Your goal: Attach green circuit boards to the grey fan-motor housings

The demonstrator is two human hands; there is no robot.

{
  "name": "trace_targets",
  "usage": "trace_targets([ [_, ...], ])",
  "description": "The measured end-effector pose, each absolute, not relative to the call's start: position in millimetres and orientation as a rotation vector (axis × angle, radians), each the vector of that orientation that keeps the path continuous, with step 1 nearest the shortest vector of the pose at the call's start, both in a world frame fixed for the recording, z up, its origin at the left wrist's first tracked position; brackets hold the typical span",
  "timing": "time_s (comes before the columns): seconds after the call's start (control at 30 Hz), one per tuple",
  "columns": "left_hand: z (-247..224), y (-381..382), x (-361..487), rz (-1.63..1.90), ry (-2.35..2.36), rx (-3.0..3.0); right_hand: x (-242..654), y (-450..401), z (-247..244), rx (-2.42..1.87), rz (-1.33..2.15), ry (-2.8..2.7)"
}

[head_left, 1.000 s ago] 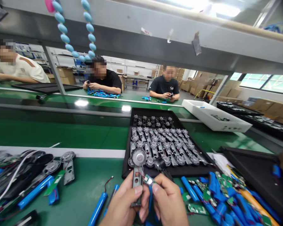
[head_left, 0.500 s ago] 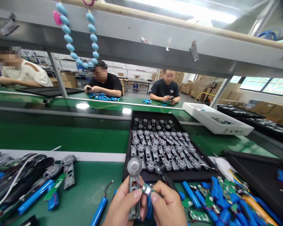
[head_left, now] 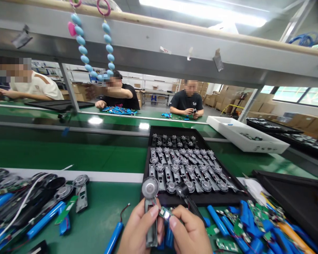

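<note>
My left hand (head_left: 136, 227) is closed around the narrow handle of a grey plastic housing (head_left: 150, 188), whose round head points up and away from me. My right hand (head_left: 190, 229) pinches a small green circuit board (head_left: 164, 213) close beside the housing. Below that board hangs a blue battery cell (head_left: 169, 237), partly covered by my fingers. A thin red wire shows between housing and board. Just beyond my right hand, a black handheld part (head_left: 192, 204) with a round head leans at the tray's near edge. Another blue cell (head_left: 114, 237) with a wire lies left of my left hand.
Rows of grey housings fill a black tray (head_left: 145, 200) ahead. Blue cells and boards are heaped at right (head_left: 245, 225); mixed parts (head_left: 18, 204) lie at left. A white foam box (head_left: 270, 146) stands beyond. Blue beads (head_left: 82, 49) hang from the overhead beam. Several co-workers sit opposite.
My hands keep their grip on the housing and board, with only slight finger shifts. The view has turned slightly left. A co-worker opposite has raised an arm across their front.
</note>
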State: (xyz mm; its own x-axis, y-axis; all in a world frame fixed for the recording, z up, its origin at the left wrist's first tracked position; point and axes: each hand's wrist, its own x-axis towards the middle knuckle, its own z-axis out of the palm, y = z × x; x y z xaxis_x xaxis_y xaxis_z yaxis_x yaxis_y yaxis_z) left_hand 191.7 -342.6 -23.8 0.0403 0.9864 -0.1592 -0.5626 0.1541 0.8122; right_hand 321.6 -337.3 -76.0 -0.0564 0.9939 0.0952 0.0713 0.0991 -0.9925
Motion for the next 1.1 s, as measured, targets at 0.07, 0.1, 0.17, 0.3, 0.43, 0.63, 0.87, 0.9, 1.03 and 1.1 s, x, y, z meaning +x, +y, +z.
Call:
trace_targets([
  [0.07,-23.6,-342.5,191.9,1.313,0.86,0.642,322.6,-336.9,-77.8,-1.134,1.114,-1.365],
  [0.1,-23.4,-342.4,192.0,1.308,0.865,0.644,322.4,-336.8,-77.8,-1.12,1.118,-1.369],
  [0.17,-23.1,-342.2,192.0,1.301,0.865,0.652,321.2,-336.8,-76.0,-1.1,1.159,-1.365],
  [0.3,-22.9,-341.8,191.8,1.296,0.856,0.647,318.7,-337.4,-70.4,-1.064,1.24,-1.359],
  [0.43,-22.1,-341.4,192.6,1.298,0.842,0.658,321.0,-338.2,-69.1,-1.088,1.213,-1.339],
  [0.63,-20.6,-341.1,193.9,1.303,0.825,0.645,321.4,-338.5,-71.4,-1.076,1.276,-1.322],
  [0.87,-21.4,-340.4,193.2,1.299,0.825,0.675,320.4,-338.1,-73.4,-1.089,1.208,-1.35],
  [0.9,-21.3,-340.2,193.1,1.299,0.831,0.678,320.3,-338.1,-74.0,-1.091,1.186,-1.361],
  [1.03,-21.4,-339.5,193.0,1.296,0.847,0.701,318.6,-337.3,-75.7,-1.109,1.142,-1.391],
  [1.1,-21.8,-339.3,192.9,1.307,0.858,0.725,317.3,-336.5,-76.0,-1.092,1.126,-1.422],
])
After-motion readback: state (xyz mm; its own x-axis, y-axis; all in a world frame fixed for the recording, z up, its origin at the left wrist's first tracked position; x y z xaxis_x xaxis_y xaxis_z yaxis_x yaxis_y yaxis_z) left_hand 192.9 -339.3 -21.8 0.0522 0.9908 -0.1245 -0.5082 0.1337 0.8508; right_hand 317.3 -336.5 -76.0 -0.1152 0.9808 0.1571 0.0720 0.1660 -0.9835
